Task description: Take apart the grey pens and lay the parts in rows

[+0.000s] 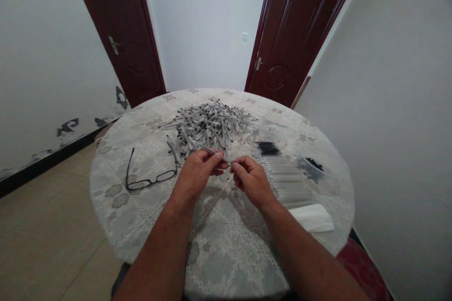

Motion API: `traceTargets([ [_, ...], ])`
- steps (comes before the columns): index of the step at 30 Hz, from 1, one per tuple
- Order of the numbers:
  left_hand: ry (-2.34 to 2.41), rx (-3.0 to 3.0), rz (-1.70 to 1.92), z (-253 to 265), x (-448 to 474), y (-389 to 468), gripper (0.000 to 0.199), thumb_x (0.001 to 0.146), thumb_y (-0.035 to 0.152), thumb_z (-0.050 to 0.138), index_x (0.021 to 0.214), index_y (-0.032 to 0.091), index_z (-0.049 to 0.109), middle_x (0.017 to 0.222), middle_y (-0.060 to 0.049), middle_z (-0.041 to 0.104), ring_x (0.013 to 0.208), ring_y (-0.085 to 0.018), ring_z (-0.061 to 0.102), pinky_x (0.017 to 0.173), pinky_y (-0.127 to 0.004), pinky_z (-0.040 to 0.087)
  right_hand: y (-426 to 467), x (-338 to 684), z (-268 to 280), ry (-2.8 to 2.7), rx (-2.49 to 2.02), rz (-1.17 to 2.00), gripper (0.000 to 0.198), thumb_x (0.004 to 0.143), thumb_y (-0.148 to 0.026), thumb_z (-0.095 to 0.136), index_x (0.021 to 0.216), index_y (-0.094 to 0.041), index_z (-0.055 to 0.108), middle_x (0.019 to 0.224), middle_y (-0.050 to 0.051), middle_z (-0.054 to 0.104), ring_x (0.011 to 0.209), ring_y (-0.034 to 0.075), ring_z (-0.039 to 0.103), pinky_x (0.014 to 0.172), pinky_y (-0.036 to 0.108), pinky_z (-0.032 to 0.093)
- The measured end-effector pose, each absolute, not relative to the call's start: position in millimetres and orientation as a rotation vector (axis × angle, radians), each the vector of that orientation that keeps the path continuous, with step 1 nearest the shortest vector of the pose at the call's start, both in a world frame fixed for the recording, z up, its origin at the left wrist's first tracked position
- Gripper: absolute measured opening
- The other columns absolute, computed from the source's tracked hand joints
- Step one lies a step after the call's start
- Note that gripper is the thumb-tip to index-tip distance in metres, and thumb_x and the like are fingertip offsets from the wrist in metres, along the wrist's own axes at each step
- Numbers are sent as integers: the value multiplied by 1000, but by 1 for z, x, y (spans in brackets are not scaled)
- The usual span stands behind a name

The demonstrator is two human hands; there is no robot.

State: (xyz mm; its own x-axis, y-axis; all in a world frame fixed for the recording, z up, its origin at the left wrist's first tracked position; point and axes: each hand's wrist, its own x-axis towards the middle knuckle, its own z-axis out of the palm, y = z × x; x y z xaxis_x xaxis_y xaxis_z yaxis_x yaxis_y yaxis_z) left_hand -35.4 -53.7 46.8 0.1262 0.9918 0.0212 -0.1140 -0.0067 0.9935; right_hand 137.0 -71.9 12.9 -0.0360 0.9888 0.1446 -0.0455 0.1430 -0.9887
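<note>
Over the middle of the table, my left hand (pixel 197 171) is closed around a slim grey pen-like tube (pixel 209 149) that points up and to the left. My right hand (pixel 251 179) pinches the tube's near end, its thumb and forefinger pressed together; the tip itself is hidden. Just beyond both hands lies a loose heap of similar grey tubes (pixel 212 122) with dark ends. Right of my right hand, pale translucent tubes (pixel 287 176) lie side by side in a neat row. Several thin black-ended sticks (pixel 267 148) sit at the far end of that row.
Black-framed glasses (pixel 151 182) lie open at the left. A clear container (pixel 308 172) with small black pieces (pixel 314 164) stands at the right. Nearer is a folded white cloth or paper (pixel 312 217). The round table has a patterned cover (pixel 226 254); walls stand close behind.
</note>
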Motion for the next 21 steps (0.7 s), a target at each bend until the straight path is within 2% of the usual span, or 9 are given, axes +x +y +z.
traceTargets([
  [4, 1018, 1138, 1205, 46, -33, -54, 34, 87, 48, 73, 95, 15, 69, 88, -9, 77, 81, -23, 76, 78, -37, 62, -72, 136, 13, -1227, -1024, 1141, 27, 85, -41, 76, 96, -22, 61, 63, -6, 60, 47, 9, 49, 44, 21, 38],
  [14, 916, 980, 1311, 43, -28, -54, 26, 95, 41, 64, 99, 17, 58, 101, -10, 75, 85, -24, 78, 82, -42, 63, -74, 136, 16, -1256, -1047, 1109, 24, 83, -38, 74, 92, -21, 60, 62, -7, 59, 47, 10, 48, 44, 22, 38],
  [18, 915, 949, 1362, 44, -29, -52, 23, 95, 39, 64, 100, 18, 56, 98, -8, 75, 85, -24, 78, 82, -43, 64, -71, 143, 17, -1303, -1106, 1021, 19, 85, -37, 69, 91, -21, 61, 66, -5, 59, 52, 11, 51, 51, 24, 42],
  [21, 934, 945, 1379, 44, -30, -49, 25, 93, 40, 67, 98, 17, 56, 98, -7, 75, 84, -24, 78, 80, -41, 64, -67, 156, 21, -1407, -1202, 824, 14, 86, -33, 66, 93, -21, 63, 74, -3, 63, 62, 13, 56, 60, 25, 45],
])
